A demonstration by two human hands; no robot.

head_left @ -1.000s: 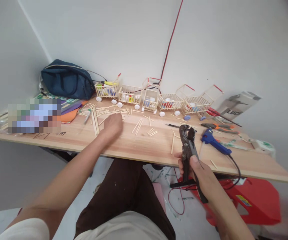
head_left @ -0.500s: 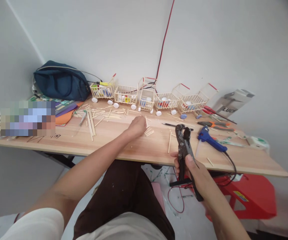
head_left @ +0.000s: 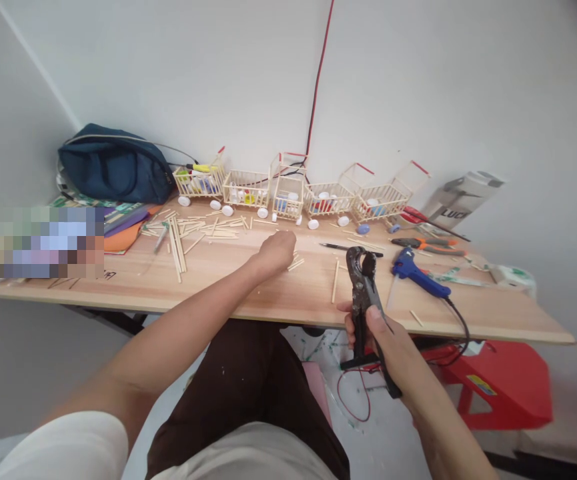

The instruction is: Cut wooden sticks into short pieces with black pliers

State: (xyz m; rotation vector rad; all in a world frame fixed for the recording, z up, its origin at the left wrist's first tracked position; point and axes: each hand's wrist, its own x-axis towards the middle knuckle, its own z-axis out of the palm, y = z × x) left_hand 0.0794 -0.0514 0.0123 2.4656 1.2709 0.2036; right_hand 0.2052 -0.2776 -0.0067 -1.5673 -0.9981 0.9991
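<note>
Head view: working over a pale-grained wooden table [head_left: 518, 315], taking the blue plastic glue gun [head_left: 421, 277] as landmark. Shifting the left hand [head_left: 277, 255] nearer the glue gun than a second ago, leaving the loose heap of pale wooden sticks [head_left: 225, 233] farther off to its left. Turning, by the look of it, from heap to the short cut stick pieces [head_left: 297, 265], lying well left of the glue gun, just beside the left hand. Curling the left fingers inward, back of the hand upward, hiding the fingertips; cannot tell any grip on a stick. Wrapping the right hand [head_left: 391, 350] around the spread handles of a black metal hand cutter [head_left: 363, 293], just left of the glue gun, tilting its parted jaws upward, showing nothing between them. Keeping a row of small stick-built, red-handled carts [head_left: 288, 205] in sight, beyond and left of the glue gun.
</note>
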